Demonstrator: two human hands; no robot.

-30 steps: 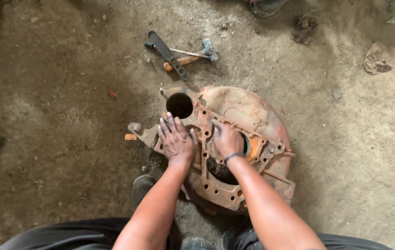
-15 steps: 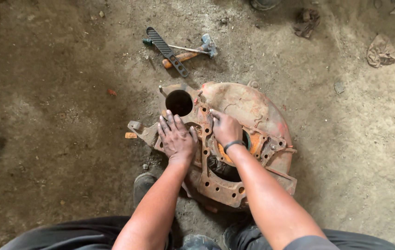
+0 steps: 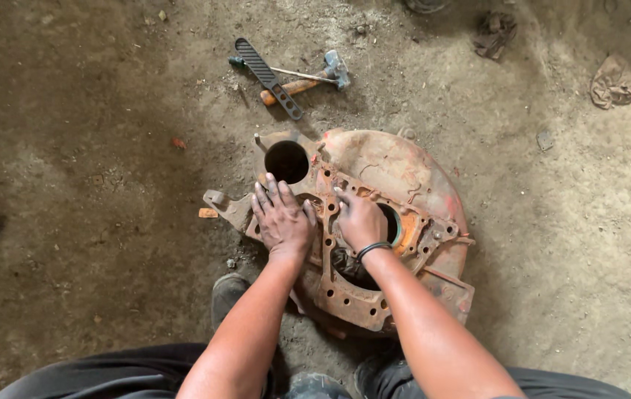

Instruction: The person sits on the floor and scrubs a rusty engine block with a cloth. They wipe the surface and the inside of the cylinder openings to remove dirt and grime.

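left grip (image 3: 282,218) lies flat and open on the rusty housing (image 3: 397,177); right grip (image 3: 360,218) curls at its bolted plate (image 3: 345,295), contents unclear. housing sits mid-floor (image 3: 93,185), hammer (image 3: 308,80) beyond. sharp rusted edges could cut a slipping finger.

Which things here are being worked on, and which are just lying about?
In hand:
- rusty housing, under both hands
- left hand, flat on it
- right hand, by its central hole

Lying about:
- hammer
- black ribbed strip
- rags
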